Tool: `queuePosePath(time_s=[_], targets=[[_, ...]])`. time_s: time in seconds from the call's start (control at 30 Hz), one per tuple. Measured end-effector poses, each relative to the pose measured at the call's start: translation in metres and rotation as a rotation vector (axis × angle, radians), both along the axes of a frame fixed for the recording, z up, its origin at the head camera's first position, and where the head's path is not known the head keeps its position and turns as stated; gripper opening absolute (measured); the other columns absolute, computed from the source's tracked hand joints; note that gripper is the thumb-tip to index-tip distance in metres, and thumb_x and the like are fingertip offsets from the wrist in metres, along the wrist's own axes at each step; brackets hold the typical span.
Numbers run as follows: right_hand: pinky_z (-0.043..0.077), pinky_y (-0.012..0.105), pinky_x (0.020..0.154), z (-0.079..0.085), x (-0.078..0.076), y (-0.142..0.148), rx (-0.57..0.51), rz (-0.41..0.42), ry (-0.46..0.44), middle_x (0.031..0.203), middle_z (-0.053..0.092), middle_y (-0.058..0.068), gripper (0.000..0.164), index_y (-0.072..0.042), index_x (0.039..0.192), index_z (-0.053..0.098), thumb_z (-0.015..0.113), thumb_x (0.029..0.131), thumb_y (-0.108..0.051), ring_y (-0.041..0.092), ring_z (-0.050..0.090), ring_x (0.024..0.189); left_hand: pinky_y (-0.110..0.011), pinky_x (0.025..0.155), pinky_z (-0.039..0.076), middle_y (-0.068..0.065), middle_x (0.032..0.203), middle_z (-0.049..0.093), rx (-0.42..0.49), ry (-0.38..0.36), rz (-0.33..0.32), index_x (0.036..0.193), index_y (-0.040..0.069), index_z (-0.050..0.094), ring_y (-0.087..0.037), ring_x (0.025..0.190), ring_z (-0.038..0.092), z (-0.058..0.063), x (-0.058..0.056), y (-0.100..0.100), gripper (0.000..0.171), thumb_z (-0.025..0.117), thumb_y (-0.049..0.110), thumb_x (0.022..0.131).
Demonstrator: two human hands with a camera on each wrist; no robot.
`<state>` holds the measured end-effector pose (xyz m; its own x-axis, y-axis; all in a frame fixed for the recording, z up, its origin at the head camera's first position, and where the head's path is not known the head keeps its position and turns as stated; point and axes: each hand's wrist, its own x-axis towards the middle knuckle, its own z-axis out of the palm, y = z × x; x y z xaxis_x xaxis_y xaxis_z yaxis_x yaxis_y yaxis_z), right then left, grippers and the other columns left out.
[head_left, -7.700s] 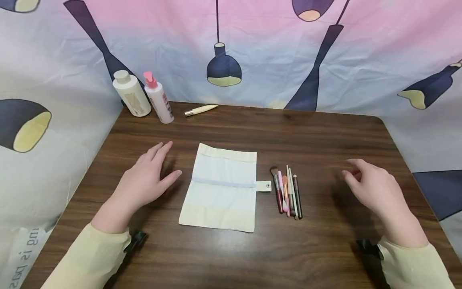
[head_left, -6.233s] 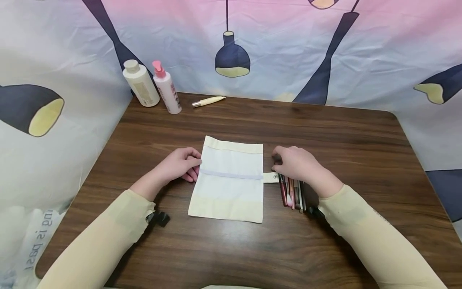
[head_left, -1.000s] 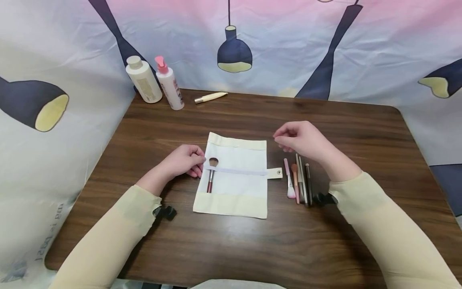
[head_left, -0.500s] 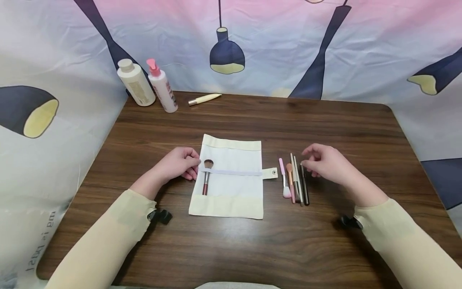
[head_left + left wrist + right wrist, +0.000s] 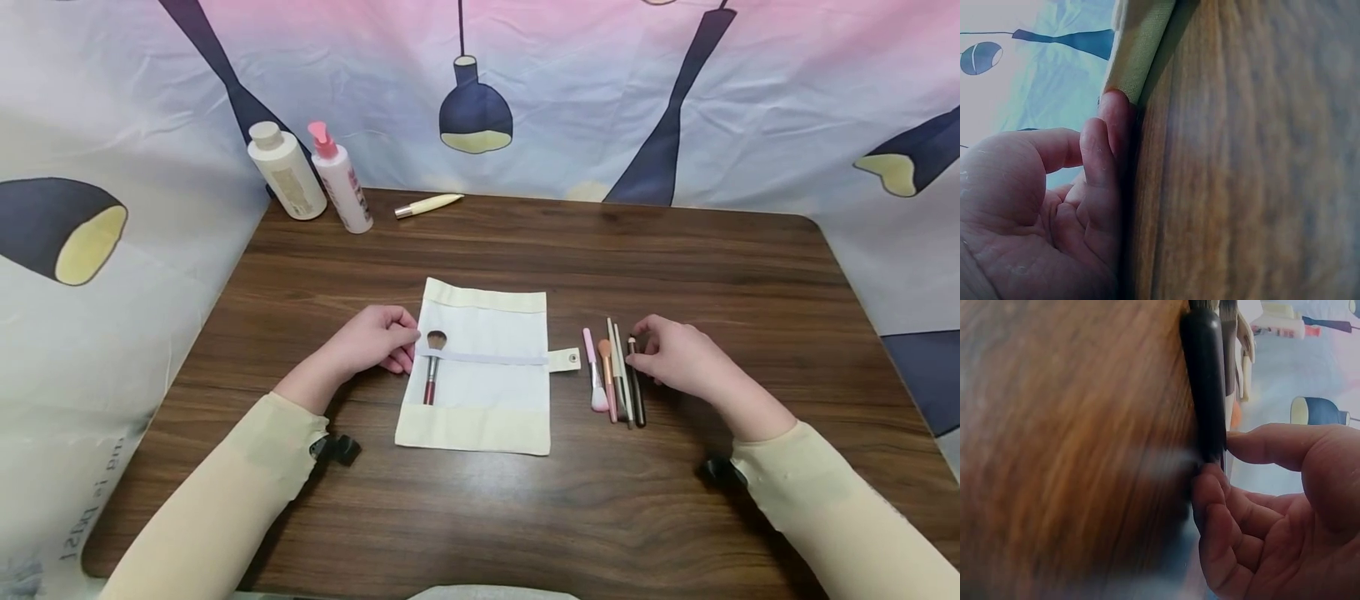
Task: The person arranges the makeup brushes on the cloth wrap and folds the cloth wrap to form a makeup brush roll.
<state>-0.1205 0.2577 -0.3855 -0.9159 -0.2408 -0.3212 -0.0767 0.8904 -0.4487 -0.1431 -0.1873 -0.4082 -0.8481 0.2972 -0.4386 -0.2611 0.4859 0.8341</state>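
Cream cloth roll [image 5: 495, 387] lies unrolled, flat on the wooden surface [image 5: 637, 517]. Left hand [image 5: 375, 338]: fingers curled, thumb and fingertip pinching the roll's left edge. Red-handled brush [image 5: 432, 368] sits under the roll's strap [image 5: 498, 360], near that edge, bristles pointing away from the person. Right hand [image 5: 681, 357]: thumb and fingers nearly closed, pinching the far end of the black brush [image 5: 637, 392] (rightmost of the loose ones). Just left of it: slim pale brushes [image 5: 619, 375], an orange-bristled brush [image 5: 608, 379], a pink-handled brush [image 5: 594, 367]. Two bottles [image 5: 287, 177] stand upright at the far left corner.
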Motion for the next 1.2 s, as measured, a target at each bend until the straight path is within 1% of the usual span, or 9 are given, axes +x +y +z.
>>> queuePosePath(time_s=[0.2,0.3,0.43,0.57,0.67,0.83,0.93,1.03,1.2], targets=[[0.046,0.034,0.06,-0.001,0.001,-0.008,0.091,0.009,0.077,0.083,0.068,0.005,0.044,0.001,0.128,0.058,0.069,0.092,-0.023,0.017,0.06,0.065,-0.031,0.06,0.061,-0.013,0.081,0.069,-0.006,0.009,-0.005,0.111,-0.003,0.058,-0.019,0.065,0.071,0.0,-0.001,-0.001,0.019,0.055,0.014,0.106],[0.044,0.034,0.058,-0.002,0.001,-0.011,0.123,0.007,0.09,0.083,0.066,0.005,0.043,0.0,0.126,0.057,0.067,0.09,-0.02,0.019,0.058,0.065,-0.031,0.06,0.061,-0.012,0.081,0.069,-0.004,0.009,-0.009,0.111,-0.004,0.057,-0.018,0.066,0.071,-0.001,-0.001,-0.002,0.019,0.055,0.014,0.106],[0.042,0.033,0.057,-0.003,0.0,-0.013,0.137,-0.001,0.101,0.082,0.063,0.005,0.042,-0.001,0.123,0.058,0.065,0.087,-0.02,0.02,0.056,0.065,-0.03,0.06,0.061,-0.013,0.081,0.068,-0.005,0.012,-0.007,0.111,-0.004,0.057,-0.019,0.065,0.071,0.0,-0.001,-0.001,0.018,0.055,0.014,0.106],[0.043,0.033,0.058,-0.005,-0.001,-0.012,0.107,-0.015,0.118,0.084,0.064,0.006,0.039,-0.003,0.12,0.059,0.066,0.087,-0.022,0.021,0.057,0.067,-0.03,0.06,0.061,-0.012,0.08,0.069,-0.001,0.018,-0.011,0.111,-0.003,0.058,-0.019,0.064,0.071,0.002,0.0,0.0,0.018,0.056,0.013,0.106],[0.043,0.033,0.06,-0.007,-0.001,-0.009,0.049,-0.028,0.13,0.085,0.066,0.006,0.037,-0.003,0.12,0.059,0.065,0.087,-0.02,0.02,0.058,0.067,-0.029,0.059,0.061,-0.012,0.079,0.069,0.006,0.017,-0.019,0.112,-0.005,0.057,-0.018,0.063,0.071,0.002,0.0,0.0,0.018,0.055,0.013,0.106],[0.043,0.033,0.062,-0.008,-0.004,-0.005,-0.125,-0.032,0.133,0.083,0.065,0.006,0.035,-0.004,0.124,0.058,0.062,0.089,-0.011,0.019,0.055,0.067,-0.028,0.06,0.061,-0.013,0.08,0.069,0.004,0.009,-0.017,0.113,-0.005,0.056,-0.018,0.064,0.07,0.0,-0.001,-0.002,0.019,0.055,0.013,0.106],[0.047,0.031,0.06,-0.008,-0.006,-0.005,-0.229,-0.025,0.122,0.084,0.063,0.007,0.035,-0.004,0.127,0.057,0.061,0.092,-0.006,0.019,0.056,0.067,-0.029,0.06,0.061,-0.013,0.081,0.069,0.003,0.007,-0.013,0.113,-0.005,0.056,-0.018,0.064,0.071,-0.001,-0.001,-0.003,0.019,0.055,0.013,0.106],[0.052,0.03,0.058,-0.007,-0.008,-0.005,-0.303,-0.03,0.106,0.082,0.062,0.009,0.035,-0.003,0.128,0.057,0.06,0.093,-0.002,0.019,0.059,0.066,-0.03,0.06,0.061,-0.014,0.081,0.068,0.005,0.005,-0.01,0.112,-0.004,0.057,-0.019,0.065,0.071,-0.002,-0.001,-0.003,0.019,0.055,0.014,0.106],[0.058,0.033,0.062,-0.001,-0.013,-0.01,-0.415,-0.033,0.089,0.082,0.064,0.011,0.036,-0.003,0.129,0.057,0.061,0.093,0.0,0.019,0.063,0.067,-0.031,0.061,0.062,-0.014,0.082,0.069,0.012,0.006,-0.01,0.112,-0.003,0.057,-0.021,0.066,0.072,-0.003,-0.001,-0.002,0.018,0.055,0.014,0.106]])
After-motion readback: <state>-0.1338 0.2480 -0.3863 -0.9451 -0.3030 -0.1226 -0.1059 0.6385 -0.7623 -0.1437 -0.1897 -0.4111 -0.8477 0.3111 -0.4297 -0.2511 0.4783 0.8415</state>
